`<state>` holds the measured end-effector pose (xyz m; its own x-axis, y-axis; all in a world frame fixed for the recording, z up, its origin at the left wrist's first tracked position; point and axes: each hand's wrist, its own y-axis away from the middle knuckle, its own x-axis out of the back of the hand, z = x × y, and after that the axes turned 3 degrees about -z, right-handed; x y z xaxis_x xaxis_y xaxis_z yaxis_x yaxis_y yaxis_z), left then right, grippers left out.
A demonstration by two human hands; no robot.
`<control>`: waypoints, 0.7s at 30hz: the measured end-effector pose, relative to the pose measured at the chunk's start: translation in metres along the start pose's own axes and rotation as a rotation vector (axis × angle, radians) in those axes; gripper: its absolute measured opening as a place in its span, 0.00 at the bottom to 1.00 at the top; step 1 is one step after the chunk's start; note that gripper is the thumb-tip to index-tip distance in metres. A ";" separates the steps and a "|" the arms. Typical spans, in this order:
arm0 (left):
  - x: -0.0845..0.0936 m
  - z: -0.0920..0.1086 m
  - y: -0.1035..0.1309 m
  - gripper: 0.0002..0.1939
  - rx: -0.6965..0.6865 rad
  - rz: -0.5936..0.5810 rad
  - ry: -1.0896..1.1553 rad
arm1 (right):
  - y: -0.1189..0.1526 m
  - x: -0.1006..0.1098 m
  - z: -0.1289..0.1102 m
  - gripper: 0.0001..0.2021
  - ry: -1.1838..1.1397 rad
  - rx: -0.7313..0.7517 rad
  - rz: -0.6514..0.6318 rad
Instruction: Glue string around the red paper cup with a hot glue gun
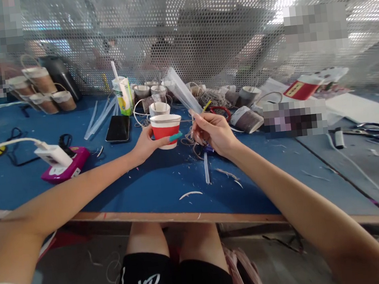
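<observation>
A red and white paper cup (165, 130) is held upright above the blue table by my left hand (149, 142), whose thumb, with a teal nail, lies across its front. Around the cup's upper part runs a thin cord (185, 121), stretching right to my right hand (213, 130). The fingertips of that hand are pinched on the cord. Just behind the red cup stands a white cup (159, 109). Clear plastic strips (183, 91) rise behind my right fingers. Under that hand lies a small blue object, partly hidden.
A black phone (118, 128), a drink carton (123, 95) and a magenta power strip (66, 166) are on the left. Wrapped cups (247, 119) and scissors (372, 129) lie right. Perforated metal (199, 38) stands behind the blue table (141, 195).
</observation>
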<state>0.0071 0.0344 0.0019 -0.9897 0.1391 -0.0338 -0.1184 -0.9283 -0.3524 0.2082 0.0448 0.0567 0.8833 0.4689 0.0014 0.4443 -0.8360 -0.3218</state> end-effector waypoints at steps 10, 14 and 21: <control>-0.003 -0.001 0.010 0.37 -0.133 0.110 -0.152 | -0.003 0.005 0.007 0.25 0.017 0.052 0.028; -0.009 0.001 0.009 0.38 -0.094 0.026 0.020 | -0.003 0.005 0.007 0.24 0.018 0.051 0.018; -0.009 -0.004 0.006 0.34 -0.025 0.024 0.142 | -0.001 0.004 0.005 0.24 0.018 0.062 0.024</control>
<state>0.0161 0.0287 -0.0034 -0.9708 0.1658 -0.1736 -0.0910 -0.9234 -0.3730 0.2101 0.0490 0.0523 0.8963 0.4434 0.0105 0.4138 -0.8274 -0.3796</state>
